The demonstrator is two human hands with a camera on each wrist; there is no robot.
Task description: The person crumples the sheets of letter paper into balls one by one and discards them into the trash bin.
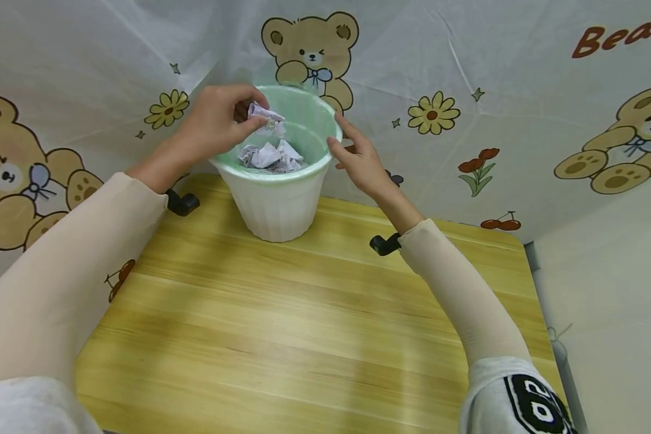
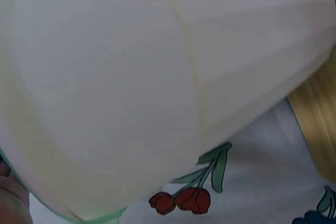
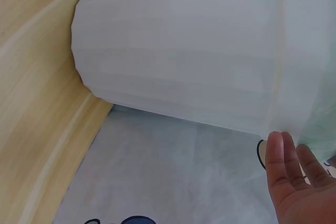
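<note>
A white plastic bin [image 1: 276, 208] with a pale green inside stands upright at the back of the wooden table. Several crumpled paper balls [image 1: 273, 157] lie inside it. Over its mouth, my left hand [image 1: 219, 117] pinches a crumpled piece of paper [image 1: 266, 114] between thumb and fingers. My right hand [image 1: 363, 160] touches the bin's right rim with fairly straight fingers. The right wrist view shows those fingers [image 3: 275, 161] against the bin's outer wall [image 3: 178, 51]. In the left wrist view the bin's wall [image 2: 105, 77] fills most of the picture; the held paper is hidden there.
The wooden tabletop [image 1: 304, 313] stretches in front of the bin. Behind it hangs a white cloth [image 1: 390, 54] printed with bears and flowers, close to the bin. A black strap or mount [image 1: 183, 204] shows at the left wrist, another black piece [image 1: 385, 244] at the right.
</note>
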